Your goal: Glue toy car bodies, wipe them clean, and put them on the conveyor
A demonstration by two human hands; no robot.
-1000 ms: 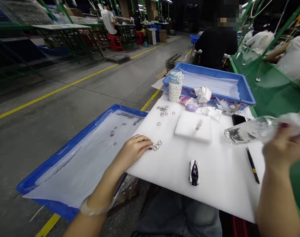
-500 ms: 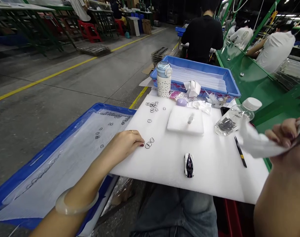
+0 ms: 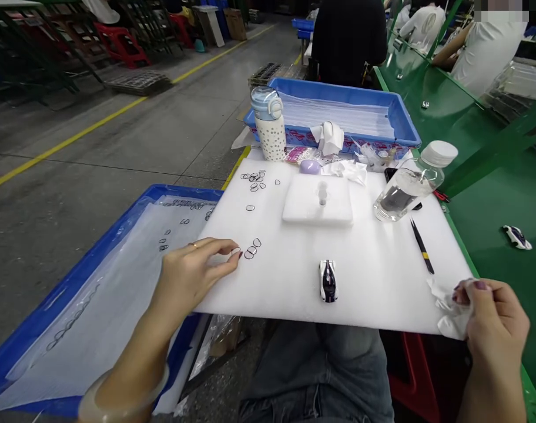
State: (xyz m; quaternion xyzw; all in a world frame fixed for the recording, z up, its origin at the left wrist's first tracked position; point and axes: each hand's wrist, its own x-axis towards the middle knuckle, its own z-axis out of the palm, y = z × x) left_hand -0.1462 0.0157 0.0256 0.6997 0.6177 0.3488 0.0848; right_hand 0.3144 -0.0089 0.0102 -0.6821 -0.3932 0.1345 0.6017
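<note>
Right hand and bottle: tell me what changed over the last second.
The right hand let go of the clear bottle, now standing on the white foam sheet, and came down to the sheet's near corner gripping a white cloth. The left hand stays by the small rings; the toy car is unmoved.

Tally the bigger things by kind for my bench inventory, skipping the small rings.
Blue trays: 2 (near left, far)
Toy cars: 2 (on foam, on green bench)
Bottles: 2 (dotted, clear)
Tweezers: 1
Wipe in right hand: 1
Total: 8
</note>
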